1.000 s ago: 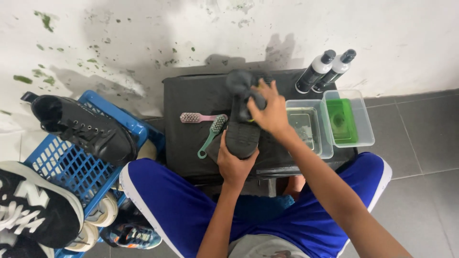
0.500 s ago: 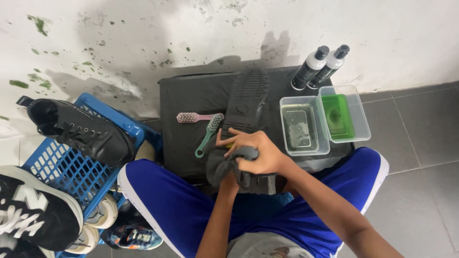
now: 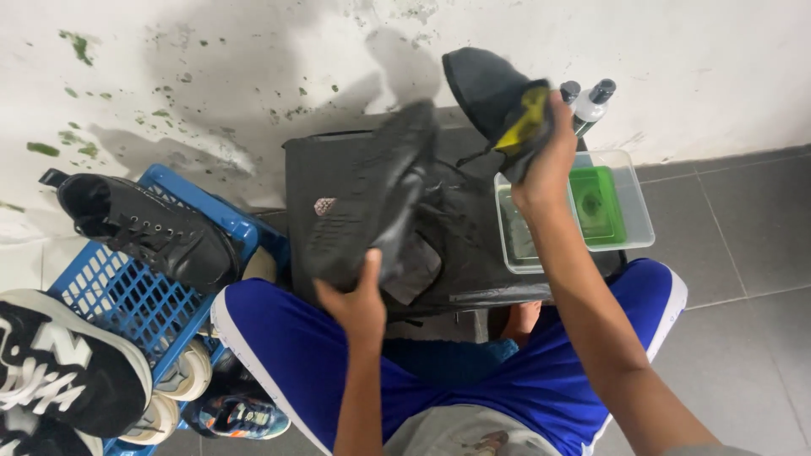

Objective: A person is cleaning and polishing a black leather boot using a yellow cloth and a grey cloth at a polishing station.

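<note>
Fingers of the left hand (image 3: 359, 304) curl around the heel end of a dark shoe (image 3: 372, 203), holding it sole-up and tilted over a black case (image 3: 473, 253) that rests across the lap. Its outline is blurred, so the exact grip is hard to read. Fingers of the right hand (image 3: 545, 165) are closed on a dark cloth (image 3: 490, 89) with a yellow patch, raised above the clear tubs.

By its look the shoe is light, with a soft, pliable upper and a stiffer sole; the heel and the sole's edge seem the firmest places to take hold, and it may be slick if damp. The cloth looks limp and easy to bunch.

Just beyond the right hand, two slim bottles (image 3: 591, 101) with dark caps stand against the stained wall. A clear plastic tub (image 3: 638, 215) beside the case holds a green rectangular container (image 3: 600, 203). At the left, a blue crate (image 3: 127, 295) carries a black lace-up boot (image 3: 152, 228), with a black-and-white sneaker (image 3: 59, 363) nearer.
</note>
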